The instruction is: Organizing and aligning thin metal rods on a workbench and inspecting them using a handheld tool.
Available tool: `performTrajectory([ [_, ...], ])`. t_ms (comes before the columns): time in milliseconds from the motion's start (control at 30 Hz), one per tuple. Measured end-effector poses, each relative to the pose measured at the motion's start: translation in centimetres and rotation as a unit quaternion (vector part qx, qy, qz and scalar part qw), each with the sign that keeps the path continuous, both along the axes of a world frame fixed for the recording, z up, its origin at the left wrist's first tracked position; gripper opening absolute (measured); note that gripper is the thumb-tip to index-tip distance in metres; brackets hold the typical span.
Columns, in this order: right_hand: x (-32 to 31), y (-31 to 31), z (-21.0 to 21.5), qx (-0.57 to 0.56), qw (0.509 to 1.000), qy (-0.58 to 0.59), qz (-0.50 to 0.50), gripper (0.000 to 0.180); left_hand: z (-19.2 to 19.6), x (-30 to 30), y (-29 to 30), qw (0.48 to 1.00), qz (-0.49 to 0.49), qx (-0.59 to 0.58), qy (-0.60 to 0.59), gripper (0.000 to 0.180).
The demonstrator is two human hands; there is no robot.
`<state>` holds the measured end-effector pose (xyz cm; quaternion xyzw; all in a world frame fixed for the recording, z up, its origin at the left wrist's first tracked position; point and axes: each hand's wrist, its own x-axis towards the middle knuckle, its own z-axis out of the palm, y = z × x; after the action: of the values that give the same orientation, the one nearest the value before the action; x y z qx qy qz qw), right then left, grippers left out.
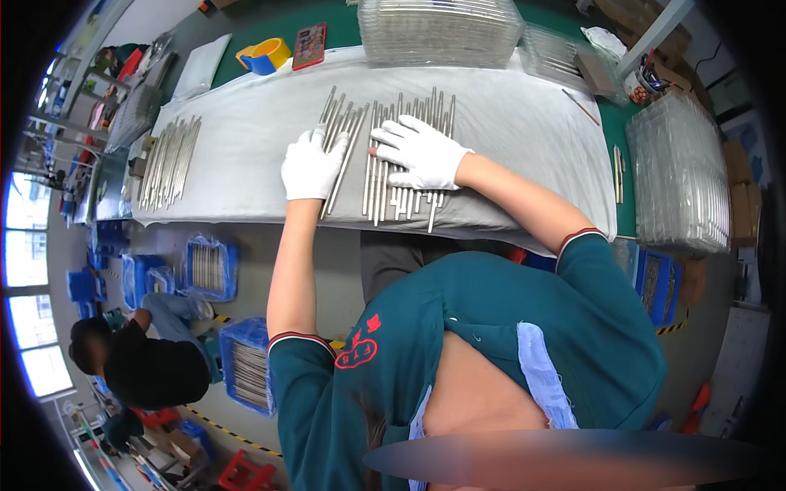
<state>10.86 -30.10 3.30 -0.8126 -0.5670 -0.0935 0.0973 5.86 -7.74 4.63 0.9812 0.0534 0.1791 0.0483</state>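
Head view: both hands in white gloves, flat on a batch of thin silver metal rods [401,155] lying side by side on the white cloth-covered desk [246,131], near its front edge, about mid-length. Left hand [311,166] rests open on the left part of the batch, fingers straight, nothing clamped. Right hand [419,151] lies spread over the right part, palm down, fingers apart, pressing not gripping. Second pile of the same silver rods [169,159] sits well apart toward the desk's left end. Stacked clear plastic trays [440,31] at the back edge, more clear trays [678,176] past the right end. Yellow-blue tape roll [264,56] and red phone [309,45] at the back-left corner. Blue crates of rods [211,268] on the floor; another person [147,360] crouches there.
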Motion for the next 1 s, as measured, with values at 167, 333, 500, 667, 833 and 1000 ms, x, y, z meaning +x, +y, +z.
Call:
performTrajectory([
  [167,-0.9,-6.5,1.5,-0.064,0.996,0.062,-0.029,0.064,0.2,-1.9,-6.4,0.999,0.018,-0.038,0.028,0.056],
  [333,-2.1,-10.2,1.7,-0.063,0.993,0.075,-0.071,0.07,-0.2,-2.6,-9.4,0.999,0.014,-0.037,0.026,0.061],
  [500,-2.3,-10.4,2.0,-0.104,0.989,0.069,-0.073,0.068,0.2,-2.9,-10.0,0.998,0.001,-0.052,0.047,0.061],
  [667,-0.5,-10.9,1.7,-0.001,0.973,0.208,-0.099,0.067,0.2,-6.2,-7.0,0.97,-0.225,-0.08,-0.043,0.066],
  [833,4.4,-6.2,4.4,0.213,0.867,0.429,-0.135,0.055,0.7,-11.1,-7.2,0.96,-0.257,-0.033,0.107,0.088],
  [1000,11.9,2.7,1.1,0.296,0.714,0.633,-0.044,0.056,-0.4,-8.3,-7.0,0.965,-0.254,-0.018,0.063,0.095],
])
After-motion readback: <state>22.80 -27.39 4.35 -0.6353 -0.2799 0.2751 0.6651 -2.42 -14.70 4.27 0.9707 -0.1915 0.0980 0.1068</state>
